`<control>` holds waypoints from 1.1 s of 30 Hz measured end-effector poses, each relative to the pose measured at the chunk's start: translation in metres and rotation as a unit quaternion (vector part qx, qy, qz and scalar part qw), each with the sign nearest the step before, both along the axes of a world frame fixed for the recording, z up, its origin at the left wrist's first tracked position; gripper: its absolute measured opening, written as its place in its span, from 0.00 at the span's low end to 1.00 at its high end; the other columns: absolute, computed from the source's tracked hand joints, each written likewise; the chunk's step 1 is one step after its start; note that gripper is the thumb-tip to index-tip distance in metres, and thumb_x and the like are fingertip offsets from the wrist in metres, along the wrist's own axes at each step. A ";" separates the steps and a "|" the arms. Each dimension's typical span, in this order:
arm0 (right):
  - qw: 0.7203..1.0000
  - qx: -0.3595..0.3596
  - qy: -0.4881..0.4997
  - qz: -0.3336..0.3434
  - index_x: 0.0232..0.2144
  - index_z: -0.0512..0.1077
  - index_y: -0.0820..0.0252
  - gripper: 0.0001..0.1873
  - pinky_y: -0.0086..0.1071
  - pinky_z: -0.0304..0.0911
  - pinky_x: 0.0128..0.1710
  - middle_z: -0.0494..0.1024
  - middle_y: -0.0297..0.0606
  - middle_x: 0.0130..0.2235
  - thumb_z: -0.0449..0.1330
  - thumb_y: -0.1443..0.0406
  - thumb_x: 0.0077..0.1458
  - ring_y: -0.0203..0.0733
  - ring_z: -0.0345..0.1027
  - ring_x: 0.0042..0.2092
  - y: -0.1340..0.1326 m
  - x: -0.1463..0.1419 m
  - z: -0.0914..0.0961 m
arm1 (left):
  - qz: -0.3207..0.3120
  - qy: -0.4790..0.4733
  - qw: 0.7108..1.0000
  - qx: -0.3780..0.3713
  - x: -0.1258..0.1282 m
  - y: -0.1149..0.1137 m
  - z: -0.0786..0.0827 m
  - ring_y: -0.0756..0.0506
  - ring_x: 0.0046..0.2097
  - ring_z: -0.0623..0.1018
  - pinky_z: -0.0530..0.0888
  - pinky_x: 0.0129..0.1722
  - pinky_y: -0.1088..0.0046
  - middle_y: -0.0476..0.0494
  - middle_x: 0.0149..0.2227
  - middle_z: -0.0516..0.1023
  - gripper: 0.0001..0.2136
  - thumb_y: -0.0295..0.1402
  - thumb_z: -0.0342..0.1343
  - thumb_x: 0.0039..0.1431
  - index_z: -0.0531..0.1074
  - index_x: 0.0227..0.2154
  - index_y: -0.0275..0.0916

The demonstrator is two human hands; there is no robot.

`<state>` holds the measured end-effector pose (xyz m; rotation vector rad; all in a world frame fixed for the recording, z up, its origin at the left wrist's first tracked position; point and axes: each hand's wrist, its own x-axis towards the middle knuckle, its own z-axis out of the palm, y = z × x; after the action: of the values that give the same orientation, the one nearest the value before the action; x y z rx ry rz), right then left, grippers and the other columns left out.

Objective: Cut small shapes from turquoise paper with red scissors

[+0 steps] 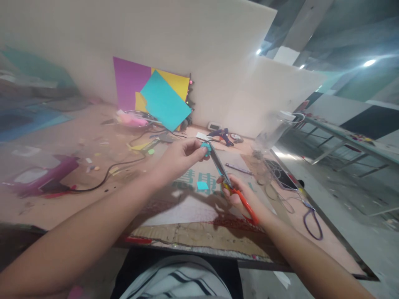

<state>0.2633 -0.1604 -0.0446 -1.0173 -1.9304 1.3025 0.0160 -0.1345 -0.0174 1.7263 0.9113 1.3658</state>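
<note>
Between the thumb and fingers of my left hand (pixel 183 155) is a small rounded turquoise piece (pixel 206 148), which looks like foam or paper. My right hand (pixel 238 195) grips scissors with red-orange handles (pixel 246 206). Their blades (pixel 218 160) point up and away, with the tips right beside the turquoise piece; whether they touch it I cannot tell. Below the hands a turquoise square scrap (pixel 202 185) lies on a pale sheet (pixel 174 211) printed with large green characters.
Purple (pixel 131 83), yellow and turquoise sheets (pixel 166 101) lean against the back board. A dark glue gun (pixel 222 136) lies behind my hands, a purple one (pixel 46 176) at left with its cord. On the right are a phone (pixel 282 176), cables and purple-handled scissors (pixel 312 222) near the edge.
</note>
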 end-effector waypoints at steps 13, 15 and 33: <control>1.000 -0.001 0.009 0.021 0.46 0.68 0.58 0.38 0.30 0.47 0.25 0.61 0.28 0.29 0.64 0.35 0.49 0.34 0.48 0.27 0.000 0.000 0.000 | -0.005 0.014 0.999 0.041 0.002 0.001 -0.005 0.49 0.34 0.76 0.70 0.36 0.73 0.48 0.31 0.78 0.12 0.40 0.58 0.66 0.73 0.30 0.38; 1.000 -0.001 0.012 0.023 0.46 0.68 0.58 0.37 0.30 0.47 0.25 0.60 0.28 0.29 0.64 0.36 0.50 0.34 0.47 0.27 0.000 0.000 0.001 | -0.006 0.014 0.999 0.040 0.002 0.001 -0.005 0.49 0.35 0.76 0.71 0.36 0.72 0.48 0.31 0.78 0.12 0.40 0.58 0.66 0.73 0.30 0.38; 1.000 0.002 -0.008 0.013 0.46 0.68 0.58 0.39 0.31 0.48 0.27 0.60 0.28 0.29 0.62 0.32 0.49 0.35 0.48 0.28 0.000 0.001 0.002 | -0.016 -0.004 0.999 0.032 0.004 0.001 -0.004 0.50 0.35 0.76 0.70 0.36 0.73 0.49 0.31 0.78 0.12 0.40 0.58 0.66 0.72 0.30 0.38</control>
<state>0.2639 -0.1605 -0.0430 -1.0068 -1.9620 1.3088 0.0204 -0.1333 -0.0217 1.7746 0.8414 1.3940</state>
